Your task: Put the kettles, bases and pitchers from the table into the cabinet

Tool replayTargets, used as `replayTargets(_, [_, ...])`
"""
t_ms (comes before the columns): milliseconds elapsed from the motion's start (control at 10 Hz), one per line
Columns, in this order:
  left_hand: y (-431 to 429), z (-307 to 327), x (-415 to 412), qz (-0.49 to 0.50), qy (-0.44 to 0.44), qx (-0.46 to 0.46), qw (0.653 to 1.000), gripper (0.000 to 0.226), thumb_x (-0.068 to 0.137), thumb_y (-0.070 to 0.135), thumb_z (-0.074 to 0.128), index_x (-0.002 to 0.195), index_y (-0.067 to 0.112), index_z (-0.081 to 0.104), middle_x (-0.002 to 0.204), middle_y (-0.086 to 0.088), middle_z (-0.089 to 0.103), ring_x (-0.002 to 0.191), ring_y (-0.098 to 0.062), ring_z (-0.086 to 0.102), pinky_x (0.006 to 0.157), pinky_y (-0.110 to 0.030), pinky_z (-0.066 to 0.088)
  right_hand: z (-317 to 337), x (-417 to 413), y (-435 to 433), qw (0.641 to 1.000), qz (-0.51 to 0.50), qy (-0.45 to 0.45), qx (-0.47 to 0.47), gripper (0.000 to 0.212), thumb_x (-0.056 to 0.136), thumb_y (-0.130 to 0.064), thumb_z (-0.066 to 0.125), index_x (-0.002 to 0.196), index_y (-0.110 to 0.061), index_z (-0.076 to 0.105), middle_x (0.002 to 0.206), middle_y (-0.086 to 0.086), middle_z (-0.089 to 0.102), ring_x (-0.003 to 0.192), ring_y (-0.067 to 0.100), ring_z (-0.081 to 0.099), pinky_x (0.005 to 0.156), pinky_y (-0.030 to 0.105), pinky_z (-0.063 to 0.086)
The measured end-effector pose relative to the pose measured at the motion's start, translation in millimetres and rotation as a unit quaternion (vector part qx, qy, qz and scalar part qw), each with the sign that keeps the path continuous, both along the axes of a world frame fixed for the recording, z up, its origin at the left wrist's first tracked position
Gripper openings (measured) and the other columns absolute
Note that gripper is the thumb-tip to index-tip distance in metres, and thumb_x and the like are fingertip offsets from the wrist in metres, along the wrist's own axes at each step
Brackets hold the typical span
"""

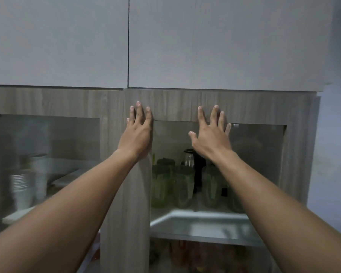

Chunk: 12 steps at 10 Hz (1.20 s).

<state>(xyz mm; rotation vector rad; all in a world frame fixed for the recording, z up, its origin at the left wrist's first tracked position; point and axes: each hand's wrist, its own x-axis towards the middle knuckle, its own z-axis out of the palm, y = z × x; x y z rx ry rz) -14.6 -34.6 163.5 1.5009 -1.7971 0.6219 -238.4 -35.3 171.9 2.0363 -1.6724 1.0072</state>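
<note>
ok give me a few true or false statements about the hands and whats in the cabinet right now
1. Both hands lie flat and open on the wood-grain cabinet door frame. True: left hand, right hand.
2. The right hand is gripping a kettle. False: it holds nothing; a kettle stands on the shelf behind the glass.
3. Green pitchers stand on that shelf. True.
4. The pale upper doors are open. False: they are shut.
5. Stacked white cups show behind the left glass panel. True.
</note>
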Motion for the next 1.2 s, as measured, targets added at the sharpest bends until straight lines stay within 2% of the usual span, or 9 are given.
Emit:
replayTargets(100, [-9.2,-6.9,-3.3,-0.014,0.022,0.034,0.999,0.068,0.106,0.016,0.036,0.158,0.01,-0.007,0.162,-0.018,-0.024,0.148,-0.037,-0.022,0.122,-0.051,0.007,0.5,-2.1,-8.7,1.0,0.001,0.007,0.004,0.082,0.104,-0.048,0.043,0.162,-0.031,-0.012,0.165,0.019,-0.026,0.152,0.04,-0.023,0.123,0.063,-0.004])
replayTargets(300, [-21.8,-10.0,-6.2,-0.008,0.033,0.029,0.999,0.075,0.104,0.034,0.041,0.159,0.014,-0.006,0.163,-0.014,-0.023,0.149,-0.034,-0.021,0.12,-0.048,0.008,2.2,-3.5,-17.2,1.0,0.001,0.014,0.01,0.08,0.104,-0.046,0.043,0.162,-0.03,-0.01,0.165,0.019,-0.026,0.153,0.04,-0.022,0.124,0.062,-0.002])
replayTargets(500, [-27.7,-9.9,-5.8,-0.01,0.035,0.036,0.999,0.076,0.104,0.039,0.041,0.159,0.017,-0.006,0.163,-0.011,-0.023,0.15,-0.031,-0.019,0.12,-0.046,0.009,2.5,-5.5,-18.9,1.0,0.0,0.02,0.007,0.08,0.105,-0.044,0.044,0.163,-0.027,-0.008,0.166,0.02,-0.023,0.153,0.04,-0.02,0.124,0.058,-0.002])
replayTargets(600, [-27.0,-10.3,-7.9,0.002,0.037,0.03,0.999,0.075,0.104,0.039,0.041,0.159,0.016,-0.004,0.164,-0.013,-0.019,0.151,-0.032,-0.015,0.12,-0.046,0.008,3.0,-3.7,-17.9,1.0,0.001,0.018,0.01,0.08,0.105,-0.043,0.044,0.163,-0.025,-0.007,0.166,0.021,-0.023,0.154,0.041,-0.02,0.125,0.057,-0.001])
replayTargets(800, [-19.5,-5.4,-14.0,0.038,0.025,-0.035,0.998,0.057,0.105,0.032,0.039,0.156,0.012,0.025,0.164,-0.018,0.015,0.15,-0.036,0.019,0.118,-0.047,0.026,2.5,-3.3,-15.3,1.0,-0.007,0.015,0.011,0.08,0.102,-0.028,0.046,0.163,-0.025,-0.006,0.168,0.02,-0.018,0.155,0.039,-0.016,0.126,0.057,0.003])
replayTargets(900, [-17.1,-3.7,-13.6,0.034,0.028,0.003,0.999,0.062,0.104,0.042,0.036,0.157,0.015,0.02,0.165,-0.016,0.009,0.152,-0.034,0.014,0.12,-0.049,0.024,4.4,-2.2,-9.7,1.0,-0.007,0.0,0.022,0.082,0.101,-0.026,0.049,0.164,-0.023,-0.003,0.169,0.019,-0.015,0.157,0.038,-0.011,0.126,0.057,0.005])
replayTargets(1000, [-7.8,-3.7,-10.0,0.011,0.041,0.038,0.998,0.063,0.104,0.044,0.035,0.158,0.018,0.017,0.165,-0.016,0.007,0.152,-0.035,0.012,0.121,-0.052,0.022,11.5,1.8,12.0,0.997,0.013,-0.044,0.058,0.081,0.101,-0.031,0.052,0.164,-0.023,0.002,0.171,0.018,-0.005,0.158,0.037,0.001,0.126,0.058,0.01])
replayTargets(1100, [24.6,-17.3,-14.7,-0.056,0.083,0.013,0.995,0.061,0.104,0.043,0.036,0.158,0.022,0.018,0.165,-0.012,0.013,0.152,-0.03,0.015,0.121,-0.048,0.021,17.8,-0.8,57.9,0.991,0.066,-0.11,0.048,0.072,0.101,-0.036,0.056,0.162,-0.023,0.021,0.168,0.011,0.022,0.153,0.031,0.027,0.123,0.055,0.024])
replayTargets(1200, [82.4,-61.6,-20.0,-0.155,0.162,0.008,0.974,0.054,0.103,0.042,0.04,0.155,0.031,0.029,0.161,0.007,0.026,0.15,-0.012,0.022,0.12,-0.04,0.024,24.6,-20.1,118.1,0.968,0.161,-0.193,0.012,0.051,0.098,-0.041,0.062,0.147,-0.028,0.05,0.151,0.001,0.051,0.128,0.016,0.056,0.108,0.047,0.047])
